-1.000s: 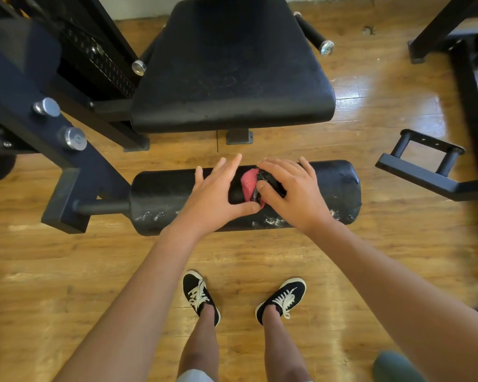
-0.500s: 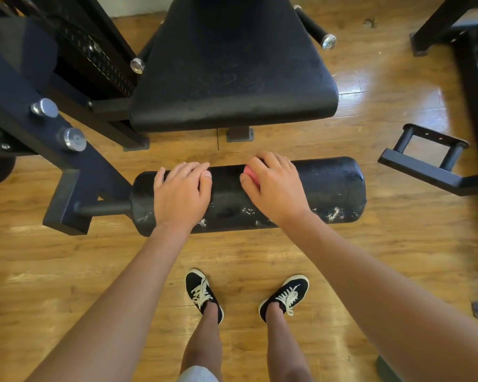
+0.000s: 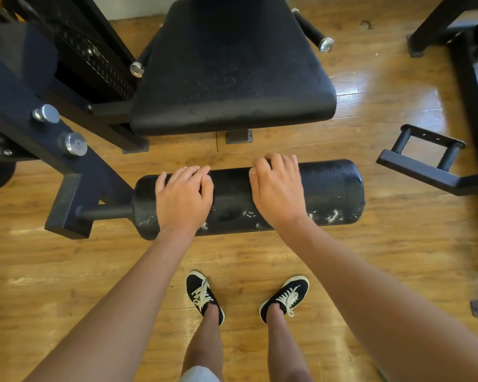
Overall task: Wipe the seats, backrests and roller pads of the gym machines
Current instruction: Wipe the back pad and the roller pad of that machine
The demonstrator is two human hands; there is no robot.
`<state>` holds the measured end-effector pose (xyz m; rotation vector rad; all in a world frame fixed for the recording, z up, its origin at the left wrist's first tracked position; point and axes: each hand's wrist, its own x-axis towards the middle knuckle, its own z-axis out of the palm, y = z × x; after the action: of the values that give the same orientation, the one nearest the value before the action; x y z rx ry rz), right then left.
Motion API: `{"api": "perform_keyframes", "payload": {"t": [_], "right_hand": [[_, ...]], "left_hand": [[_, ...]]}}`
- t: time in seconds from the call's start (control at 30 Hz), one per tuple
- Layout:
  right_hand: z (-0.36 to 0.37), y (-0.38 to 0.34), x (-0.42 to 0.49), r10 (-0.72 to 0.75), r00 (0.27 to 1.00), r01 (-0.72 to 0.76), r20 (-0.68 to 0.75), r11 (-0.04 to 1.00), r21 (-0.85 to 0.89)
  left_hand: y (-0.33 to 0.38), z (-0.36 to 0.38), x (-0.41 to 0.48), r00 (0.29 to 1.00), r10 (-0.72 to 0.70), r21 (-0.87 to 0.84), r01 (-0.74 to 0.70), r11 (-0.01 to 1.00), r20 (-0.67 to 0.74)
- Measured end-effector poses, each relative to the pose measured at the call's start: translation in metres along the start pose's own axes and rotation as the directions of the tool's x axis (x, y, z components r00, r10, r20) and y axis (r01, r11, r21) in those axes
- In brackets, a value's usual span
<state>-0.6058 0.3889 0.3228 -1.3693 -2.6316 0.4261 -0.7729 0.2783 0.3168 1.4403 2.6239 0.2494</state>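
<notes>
The left hand (image 3: 183, 199) and right hand (image 3: 278, 188) rest apart on the black roller pad (image 3: 332, 188), fingers curled over its far side. The seat (image 3: 232, 70) stands just beyond.

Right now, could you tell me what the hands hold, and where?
The left hand and right hand rest on top of the roller pad, fingers curled over it; anything under the palms cannot be told.
</notes>
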Motion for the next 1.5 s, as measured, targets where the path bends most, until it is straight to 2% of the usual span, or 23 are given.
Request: {"api": "perform_keyframes", "payload": {"t": [0.13, 0.2, 0.3, 0.43, 0.53, 0.67, 0.8, 0.9, 1.03, 1.13, 1.3, 1.4, 1.5], "right_hand": [[-0.005, 0.014, 0.004, -0.107, 0.991, 0.112, 0.085, 0.992, -0.063], [-0.011, 0.036, 0.005, -0.069, 0.994, 0.076, 0.081, 0.994, -0.078], [-0.02, 0.06, 0.0, 0.055, 0.998, -0.053, 0.026, 0.997, -0.06], [-0.016, 0.043, -0.006, 0.135, 0.991, -0.136, 0.009, 0.991, 0.006], [-0.011, 0.029, -0.009, 0.097, 0.995, -0.098, 0.016, 0.995, 0.031], [-0.018, 0.052, -0.013, 0.038, 0.999, -0.039, 0.028, 0.999, 0.02], [-0.027, 0.076, -0.017, 0.127, 0.992, -0.127, 0.024, 0.992, -0.006], [-0.02, 0.061, -0.018, 0.194, 0.981, -0.194, 0.007, 0.981, 0.0], [-0.011, 0.037, -0.018, 0.128, 0.991, -0.129, 0.03, 0.992, 0.012], [-0.015, 0.047, -0.019, 0.074, 0.996, -0.074, 0.047, 0.997, 0.002], [-0.026, 0.081, -0.024, 0.205, 0.979, -0.205, 0.002, 0.979, 0.009], [-0.022, 0.068, -0.024, 0.267, 0.964, -0.266, -0.018, 0.963, 0.039], [-0.015, 0.046, -0.021, 0.197, 0.98, -0.197, 0.011, 0.98, 0.039]], "left_hand": [[-0.002, 0.002, 0.0, 1.0, 0.002, 0.01, -0.002, 1.0, -0.006], [-0.002, 0.003, 0.0, 1.0, 0.002, 0.009, -0.002, 1.0, -0.016], [-0.002, 0.004, -0.001, 1.0, -0.004, 0.006, 0.004, 1.0, -0.03], [0.0, 0.004, -0.001, 0.999, -0.013, -0.001, 0.013, 1.0, -0.04], [0.0, 0.004, -0.001, 0.999, -0.012, 0.004, 0.012, 1.0, -0.036], [-0.001, 0.004, -0.001, 0.999, -0.006, -0.002, 0.006, 1.0, -0.035], [-0.001, 0.005, -0.001, 0.999, -0.005, -0.007, 0.005, 1.0, -0.051], [0.0, 0.005, -0.002, 0.999, -0.01, -0.01, 0.009, 1.0, -0.051], [-0.001, 0.004, -0.001, 0.999, -0.008, -0.011, 0.007, 1.0, -0.047], [0.0, 0.004, -0.001, 0.999, 0.004, -0.021, -0.006, 1.0, -0.052], [0.0, 0.004, -0.002, 0.999, 0.002, -0.021, -0.003, 1.0, -0.053], [0.0, 0.004, -0.002, 0.999, -0.002, -0.024, 0.001, 1.0, -0.052], [0.0, 0.003, -0.001, 0.999, -0.002, -0.02, 0.001, 1.0, -0.048]]}}
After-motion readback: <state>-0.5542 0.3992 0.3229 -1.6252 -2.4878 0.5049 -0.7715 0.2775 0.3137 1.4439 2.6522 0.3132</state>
